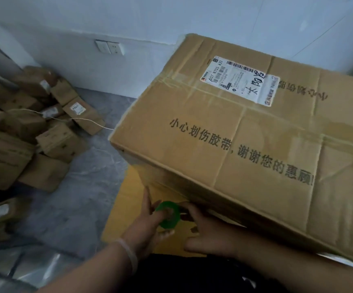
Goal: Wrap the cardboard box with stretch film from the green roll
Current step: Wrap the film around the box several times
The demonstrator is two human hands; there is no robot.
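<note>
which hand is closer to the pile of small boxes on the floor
Left. The left hand, holding the green roll, is on the side facing the pile of small boxes; the right hand lies beyond the roll, next to the cardboard box.

Dim, cool, flat indoor light; source unseen. Dark shadow under box near edge. Whole frame soft, compression-smeared; roll motion-blurred. At left, small boxes mushy. Wide-angle bend at edges; pale glare bottom left.
</note>
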